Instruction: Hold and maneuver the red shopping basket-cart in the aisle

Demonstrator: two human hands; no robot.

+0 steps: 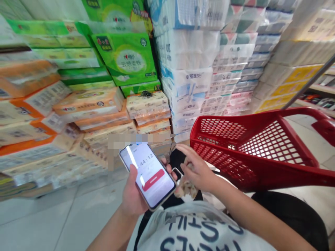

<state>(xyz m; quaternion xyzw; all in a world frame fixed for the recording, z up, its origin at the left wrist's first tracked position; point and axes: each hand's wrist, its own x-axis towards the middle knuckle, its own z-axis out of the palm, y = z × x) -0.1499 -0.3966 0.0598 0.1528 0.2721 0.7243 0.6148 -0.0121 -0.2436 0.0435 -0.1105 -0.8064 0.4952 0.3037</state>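
A smartphone (150,176) lies tilted in my left hand (134,195), its lit screen facing up at me. The screen shows a timer-like readout and a red button. My thumb rests along the phone's near edge, and fingertips wrap round the far edge. To the right of the phone, apart from it, is my right hand (197,170). Its index finger is stretched out and the other fingers are loosely bent, with nothing seen in them. Below the right hand, close to my lap, is a small pale brown and white thing (187,190) that I cannot make out.
A red shopping cart (251,170) stands at the right, close to my right arm. Green tissue packs (131,57) and orange tissue packs (90,103) are stacked ahead and left. White paper packs (191,83) rise in the middle. Pale floor tiles (60,212) show at the lower left.
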